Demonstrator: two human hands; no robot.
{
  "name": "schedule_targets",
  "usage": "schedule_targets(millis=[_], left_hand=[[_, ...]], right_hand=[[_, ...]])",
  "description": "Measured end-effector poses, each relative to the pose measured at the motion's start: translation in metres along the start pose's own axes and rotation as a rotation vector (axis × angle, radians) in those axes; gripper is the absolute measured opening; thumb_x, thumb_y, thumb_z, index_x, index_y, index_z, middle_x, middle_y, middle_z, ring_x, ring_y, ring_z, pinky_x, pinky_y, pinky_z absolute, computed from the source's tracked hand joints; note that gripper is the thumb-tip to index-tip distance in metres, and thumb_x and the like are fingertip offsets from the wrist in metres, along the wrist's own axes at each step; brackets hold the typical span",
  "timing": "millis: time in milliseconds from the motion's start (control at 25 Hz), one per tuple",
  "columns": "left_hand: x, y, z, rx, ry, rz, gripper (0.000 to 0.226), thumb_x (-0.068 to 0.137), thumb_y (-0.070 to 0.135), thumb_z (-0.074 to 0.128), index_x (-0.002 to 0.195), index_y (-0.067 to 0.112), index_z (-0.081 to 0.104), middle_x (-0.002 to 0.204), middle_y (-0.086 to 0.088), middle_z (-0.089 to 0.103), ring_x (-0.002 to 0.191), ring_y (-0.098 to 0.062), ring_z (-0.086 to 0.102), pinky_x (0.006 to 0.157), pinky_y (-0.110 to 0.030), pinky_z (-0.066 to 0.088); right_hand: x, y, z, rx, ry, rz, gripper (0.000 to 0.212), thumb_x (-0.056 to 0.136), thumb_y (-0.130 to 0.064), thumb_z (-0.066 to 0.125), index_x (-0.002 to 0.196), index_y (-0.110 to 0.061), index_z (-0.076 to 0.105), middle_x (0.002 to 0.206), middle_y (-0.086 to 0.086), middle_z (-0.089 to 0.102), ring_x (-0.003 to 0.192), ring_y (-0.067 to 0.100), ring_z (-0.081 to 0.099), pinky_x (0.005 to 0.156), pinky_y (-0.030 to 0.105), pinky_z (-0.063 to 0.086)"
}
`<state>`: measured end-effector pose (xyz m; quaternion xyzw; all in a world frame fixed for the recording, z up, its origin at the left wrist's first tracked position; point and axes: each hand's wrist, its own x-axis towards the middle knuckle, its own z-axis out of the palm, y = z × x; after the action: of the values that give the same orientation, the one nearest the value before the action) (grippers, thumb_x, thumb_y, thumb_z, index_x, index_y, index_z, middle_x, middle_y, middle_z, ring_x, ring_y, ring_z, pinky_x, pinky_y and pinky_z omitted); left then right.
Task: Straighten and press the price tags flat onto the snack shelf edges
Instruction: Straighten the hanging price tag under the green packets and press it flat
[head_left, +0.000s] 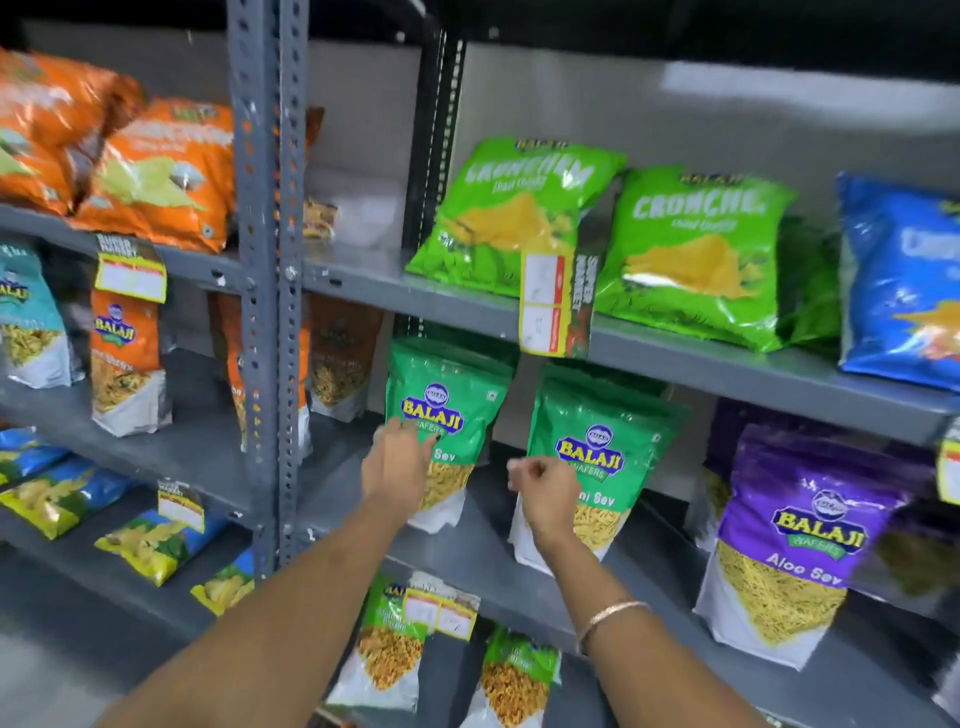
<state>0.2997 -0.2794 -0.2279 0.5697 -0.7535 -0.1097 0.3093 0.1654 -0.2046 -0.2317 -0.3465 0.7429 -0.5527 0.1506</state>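
A yellow-edged price tag (556, 306) hangs turned on its side on the upper grey shelf edge (727, 364), below the green chip bags. Another tag (441, 613) sits on the middle shelf edge, below my hands. Further tags show at the left (131, 270) and lower left (181, 506). My left hand (397, 462) is raised in front of a green sev pouch (447, 415), fingers loosely curled, holding nothing. My right hand (545, 493) is curled nearly closed before the second green pouch (592, 457), with nothing seen in it. Both hands are well below the sideways tag.
A perforated grey upright post (267, 312) splits the shelving. Orange bags (156, 171) fill the upper left, green chip bags (696, 254) and a blue bag (904, 280) the upper right. A purple Aloo Sev pouch (795, 540) stands at right. Another tag (949, 467) shows at the right border.
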Motion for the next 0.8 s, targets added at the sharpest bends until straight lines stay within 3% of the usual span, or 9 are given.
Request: schedule_targets(millis=[120, 160, 240, 320, 400, 480, 520, 640, 800], left_hand=[[0.026, 0.057, -0.057, 0.050, 0.353, 0.246, 0.039, 0.096, 0.031, 0.048, 0.123, 0.002, 0.051, 0.125, -0.014, 0.053, 0.116, -0.031, 0.050, 0.096, -0.039, 0.046], [0.032, 0.078, -0.076, 0.076, 0.430, 0.329, 0.043, 0.094, 0.030, 0.051, 0.126, 0.001, 0.050, 0.128, -0.015, 0.054, 0.117, -0.032, 0.052, 0.097, -0.039, 0.047], [0.038, 0.115, -0.105, 0.063, 0.539, 0.510, 0.053, 0.086, 0.026, 0.062, 0.130, -0.002, 0.051, 0.129, -0.019, 0.058, 0.117, -0.035, 0.058, 0.092, -0.042, 0.053], [0.043, 0.145, -0.122, 0.050, 0.429, 0.629, 0.049, 0.090, 0.022, 0.058, 0.133, 0.002, 0.049, 0.131, -0.018, 0.058, 0.119, -0.034, 0.057, 0.094, -0.043, 0.050], [0.045, 0.163, -0.129, 0.181, 0.279, 0.640, 0.033, 0.098, 0.022, 0.046, 0.126, 0.008, 0.056, 0.126, -0.015, 0.063, 0.118, -0.032, 0.057, 0.095, -0.042, 0.045], [0.044, 0.166, -0.132, 0.221, 0.276, 0.589, 0.029, 0.099, 0.022, 0.043, 0.109, 0.004, 0.064, 0.115, -0.016, 0.067, 0.111, -0.034, 0.060, 0.089, -0.043, 0.046], [0.044, 0.165, -0.132, 0.181, 0.294, 0.564, 0.030, 0.099, 0.021, 0.045, 0.104, 0.000, 0.066, 0.113, -0.017, 0.065, 0.109, -0.036, 0.059, 0.087, -0.044, 0.047], [0.043, 0.156, -0.132, 0.085, 0.340, 0.534, 0.033, 0.097, 0.023, 0.049, 0.101, -0.002, 0.070, 0.112, -0.016, 0.058, 0.111, -0.035, 0.051, 0.088, -0.045, 0.047], [0.039, 0.143, -0.133, -0.085, 0.240, 0.460, 0.029, 0.096, 0.017, 0.053, 0.098, -0.005, 0.071, 0.105, -0.021, 0.063, 0.103, -0.033, 0.057, 0.082, -0.039, 0.046]], right_hand=[[0.013, -0.071, -0.023, 0.603, 0.121, 0.105, 0.013, 0.087, -0.002, 0.062, 0.090, 0.009, 0.068, 0.070, 0.014, 0.066, 0.068, 0.018, 0.059, 0.044, 0.016, 0.049], [0.015, -0.090, -0.031, 0.750, 0.113, 0.158, 0.008, 0.088, 0.002, 0.060, 0.085, 0.006, 0.065, 0.069, 0.011, 0.063, 0.068, 0.018, 0.060, 0.037, 0.010, 0.046], [0.019, -0.111, -0.043, 0.894, 0.129, 0.252, 0.020, 0.088, 0.008, 0.057, 0.069, 0.002, 0.056, 0.063, 0.010, 0.059, 0.049, 0.012, 0.064, 0.028, 0.008, 0.041], [0.019, -0.118, -0.048, 0.919, 0.142, 0.312, 0.029, 0.088, 0.010, 0.055, 0.061, -0.001, 0.052, 0.045, 0.006, 0.059, 0.025, 0.002, 0.055, 0.024, 0.010, 0.039], [0.017, -0.120, -0.049, 0.922, 0.113, 0.337, 0.023, 0.089, 0.004, 0.055, 0.067, 0.003, 0.056, 0.042, 0.003, 0.062, 0.027, 0.002, 0.057, 0.027, 0.014, 0.041], [0.014, -0.123, -0.050, 0.940, 0.090, 0.344, 0.017, 0.090, -0.007, 0.061, 0.079, 0.006, 0.065, 0.064, 0.011, 0.065, 0.044, 0.010, 0.065, 0.035, 0.021, 0.044], [0.015, -0.122, -0.051, 0.927, 0.088, 0.335, 0.020, 0.089, -0.012, 0.063, 0.077, 0.003, 0.067, 0.064, 0.010, 0.065, 0.042, 0.010, 0.064, 0.035, 0.019, 0.043], [0.014, -0.122, -0.051, 0.898, 0.117, 0.307, 0.031, 0.086, -0.012, 0.068, 0.058, -0.007, 0.056, 0.050, 0.006, 0.062, 0.021, 0.001, 0.051, 0.032, 0.017, 0.042], [0.007, -0.130, -0.057, 0.857, 0.212, 0.244, 0.035, 0.082, -0.010, 0.072, 0.054, -0.008, 0.051, 0.026, -0.004, 0.053, 0.020, 0.001, 0.048, 0.027, 0.012, 0.040]])
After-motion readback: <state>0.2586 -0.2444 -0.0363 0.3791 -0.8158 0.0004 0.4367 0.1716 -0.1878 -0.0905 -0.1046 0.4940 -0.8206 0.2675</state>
